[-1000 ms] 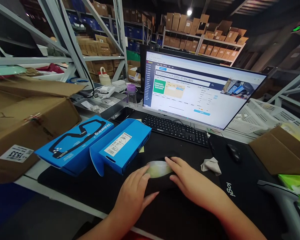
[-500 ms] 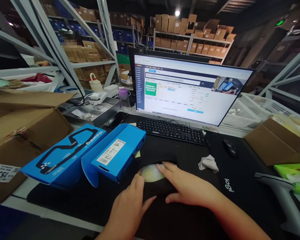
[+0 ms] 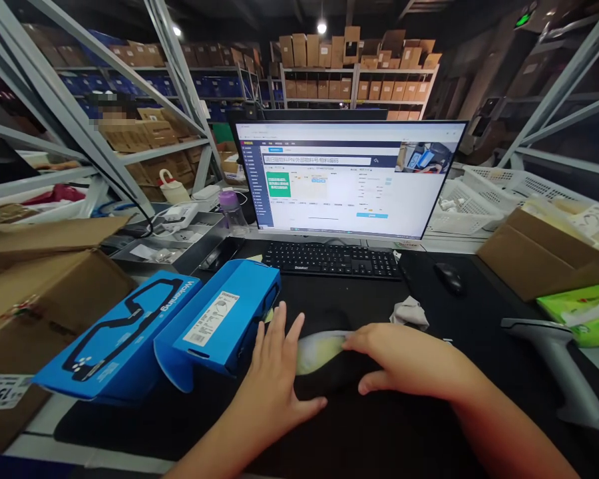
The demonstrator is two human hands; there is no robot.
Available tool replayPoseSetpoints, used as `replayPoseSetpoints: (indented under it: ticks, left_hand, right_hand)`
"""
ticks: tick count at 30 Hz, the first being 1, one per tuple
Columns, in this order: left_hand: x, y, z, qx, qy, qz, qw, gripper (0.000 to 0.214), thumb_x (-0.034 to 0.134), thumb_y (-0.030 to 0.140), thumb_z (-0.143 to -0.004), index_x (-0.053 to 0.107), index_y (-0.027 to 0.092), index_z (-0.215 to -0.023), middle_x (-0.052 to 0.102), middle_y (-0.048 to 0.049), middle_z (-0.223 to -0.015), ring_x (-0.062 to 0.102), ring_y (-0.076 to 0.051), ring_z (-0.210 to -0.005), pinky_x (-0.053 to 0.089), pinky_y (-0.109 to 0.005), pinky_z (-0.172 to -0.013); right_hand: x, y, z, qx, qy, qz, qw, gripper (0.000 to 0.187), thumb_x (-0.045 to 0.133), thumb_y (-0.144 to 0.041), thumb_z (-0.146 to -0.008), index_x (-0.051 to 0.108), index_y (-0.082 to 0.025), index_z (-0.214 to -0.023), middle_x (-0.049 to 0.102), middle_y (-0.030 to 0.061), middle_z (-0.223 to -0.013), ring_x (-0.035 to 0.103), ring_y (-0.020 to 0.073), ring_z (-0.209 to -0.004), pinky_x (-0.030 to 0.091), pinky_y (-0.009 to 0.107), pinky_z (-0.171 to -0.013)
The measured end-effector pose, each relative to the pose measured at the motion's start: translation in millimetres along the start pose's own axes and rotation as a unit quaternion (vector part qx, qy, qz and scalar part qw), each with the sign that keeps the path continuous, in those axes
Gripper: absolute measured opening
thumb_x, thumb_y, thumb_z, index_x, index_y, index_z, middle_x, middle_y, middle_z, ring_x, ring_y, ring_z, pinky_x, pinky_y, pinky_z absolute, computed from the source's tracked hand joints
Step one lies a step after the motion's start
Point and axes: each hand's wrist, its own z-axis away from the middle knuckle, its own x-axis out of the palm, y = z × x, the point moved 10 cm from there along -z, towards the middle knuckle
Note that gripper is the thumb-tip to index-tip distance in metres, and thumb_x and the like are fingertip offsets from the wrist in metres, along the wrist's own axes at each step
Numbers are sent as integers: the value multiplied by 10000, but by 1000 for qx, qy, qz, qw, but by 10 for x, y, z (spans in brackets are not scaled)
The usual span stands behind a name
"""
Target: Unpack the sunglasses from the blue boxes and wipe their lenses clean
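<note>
A black item with a shiny, curved whitish-yellow face (image 3: pixel 320 352) is on the black desk mat in front of me; its exact kind I cannot make out. My left hand (image 3: pixel 275 362) is at its left side, fingers stretched up and spread, thumb pointing right below it. My right hand (image 3: pixel 404 359) holds the item's right end, fingertips at the edge of the pale face and thumb lower down. To the left lie a blue box with an open flap and a white label (image 3: pixel 219 322), and another blue box with a black outline print (image 3: pixel 124 332).
A monitor (image 3: pixel 329 219) and black keyboard (image 3: pixel 329 259) are ahead. To the right are crumpled paper (image 3: pixel 408 313), a mouse (image 3: pixel 448 277), a handheld scanner (image 3: pixel 554 366) and a cardboard box (image 3: pixel 539 256). A large carton (image 3: pixel 44 286) stands left. A person is partly visible behind the shelving frame.
My left hand's fingers have opened and lifted from the item's left end. The right hand stays at its right end. The camera view has levelled and turned somewhat right.
</note>
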Motion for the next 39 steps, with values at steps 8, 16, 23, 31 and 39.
replayPoseSetpoints:
  ticks: [8, 16, 23, 31, 39]
  left_hand:
    - [197, -252, -147, -66, -61, 71, 993, 1085, 777, 397, -648, 185, 234, -1544, 431, -162, -1475, 392, -387, -1383, 385, -596, -1102]
    - [147, -427, -229, -87, -50, 125, 987, 709, 784, 381, -638, 538, 256, -1291, 560, -96, -1291, 541, -338, -1228, 463, -543, -1054]
    - [-166, -565, -184, -61, 14, 119, 991, 605, 787, 443, -647, 570, 243, -1175, 607, -82, -1201, 631, -306, -1088, 565, -466, -919]
    - [-312, -470, -51, -26, 34, 73, 996, 592, 788, 439, -662, 553, 246, -1170, 611, -71, -1157, 646, -283, -1032, 578, -423, -876]
    - [-183, -584, 23, -67, 27, 77, 994, 579, 759, 467, -697, 523, 230, -1170, 594, -88, -1166, 635, -288, -1054, 581, -423, -861]
  right_hand:
    - [122, 91, -201, 22, -72, 1, 997, 1000, 811, -443, -736, 312, -146, -1550, 598, 236, -1318, 612, 388, -1182, 521, 410, -881]
    - [-514, 505, 85, -32, 37, -97, 994, 529, 692, -368, -882, 598, -182, -1369, 652, 84, -1341, 606, 241, -1220, 440, 280, -1013]
    - [-235, 589, -105, 43, -28, -1, 999, 682, 801, -496, -729, 634, -160, -1299, 700, 129, -1226, 675, 317, -1074, 503, 304, -748]
    - [16, 397, -544, 37, 10, 67, 997, 196, 764, -322, -815, 751, -166, -933, 752, 111, -936, 714, 298, -879, 482, 307, -667]
    - [71, 305, -530, -28, 34, -58, 997, 1074, 881, -389, -642, 325, -162, -1532, 545, 193, -1405, 606, 335, -1186, 500, 356, -885]
